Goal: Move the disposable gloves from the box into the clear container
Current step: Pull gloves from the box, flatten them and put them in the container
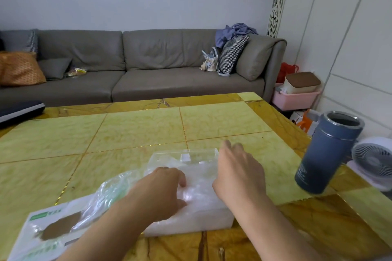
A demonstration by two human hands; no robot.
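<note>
Filling the clear container (pixel 192 216) near the middle of the bench (pixel 135 131), the disposable gloves (pixel 197 195) form a cloudy, crumpled mass of thin plastic that rises above its rim at the far side. The left hand (pixel 163 188) reaches in from the lower left with its back up and its fingers curled down into the gloves, pressing or gripping the top of the pile; which of the two cannot be told. The right hand (pixel 237 169) comes in from the lower right, fingers relaxed and pointing away, lying along the container's right side with the palm turned toward the gloves; whether it touches the wall is unclear. A loose trail of plastic runs from the pile leftward under the left forearm to the glove box (pixel 44 231), a white and green carton lying flat at the near left, its torn brown opening facing up. To the right, well apart from the container, a blue-grey flask (pixel 328 152) with no lid stands near the bench edge. Past that edge a white fan (pixel 373 161) sits lower down. Beyond the far edge runs a grey sofa (pixel 148 65).
</note>
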